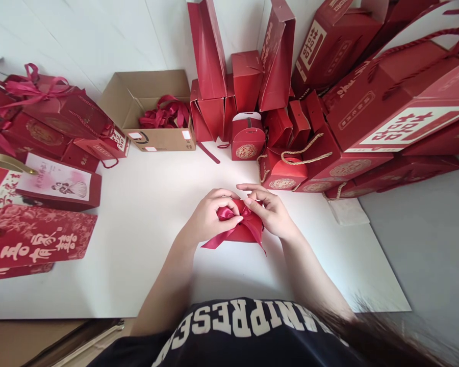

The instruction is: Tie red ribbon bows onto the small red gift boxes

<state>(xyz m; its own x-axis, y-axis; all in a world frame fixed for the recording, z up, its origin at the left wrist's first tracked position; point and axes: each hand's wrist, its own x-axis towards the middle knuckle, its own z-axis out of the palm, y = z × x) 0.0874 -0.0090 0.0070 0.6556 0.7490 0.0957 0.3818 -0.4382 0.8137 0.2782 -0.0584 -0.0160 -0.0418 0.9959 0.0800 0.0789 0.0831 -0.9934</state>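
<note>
A small red gift box [245, 234] lies on the white table in front of me, with a dark pink satin ribbon [219, 238] tied in a bow on top. From the left, my left hand [208, 216] pinches the bow's left loop between thumb and fingers. My right hand [272, 213] is at the right side of the bow, its thumb and a finger closed on the ribbon near the knot while another finger stretches out. Both ribbon tails hang toward me. My fingers hide part of the knot and the box's far side.
A cardboard box [164, 141] holding loose pink ribbon stands at the back of the white table [137, 244]. Red gift boxes [248, 135] are stacked behind and to the right, some with rope handles. More red boxes and bags [57, 181] crowd the left side.
</note>
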